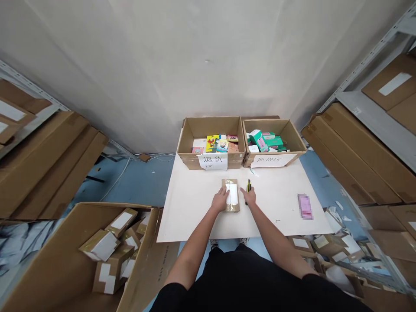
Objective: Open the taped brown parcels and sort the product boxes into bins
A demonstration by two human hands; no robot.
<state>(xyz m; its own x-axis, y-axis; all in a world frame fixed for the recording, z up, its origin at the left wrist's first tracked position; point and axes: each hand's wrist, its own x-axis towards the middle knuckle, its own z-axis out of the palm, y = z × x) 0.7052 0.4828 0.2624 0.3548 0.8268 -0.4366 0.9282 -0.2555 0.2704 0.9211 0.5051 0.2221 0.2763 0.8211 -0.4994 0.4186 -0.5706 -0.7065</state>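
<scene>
A small taped cardboard parcel (232, 195) with a white label lies in the middle of the white table (195, 208). My left hand (220, 200) rests against the parcel's left side, fingers curled onto it. My right hand (248, 196) lies just right of the parcel, closed round a black and yellow utility knife (248, 187) whose tip points away from me.
Two open labelled cartons stand at the table's far edge: the left carton (211, 141) holds colourful small boxes, the right carton (276, 141) green ones. A pink item (305, 206) lies at the table's right. A big carton of parcels (107, 251) sits on the floor at left. Shelves with cartons flank both sides.
</scene>
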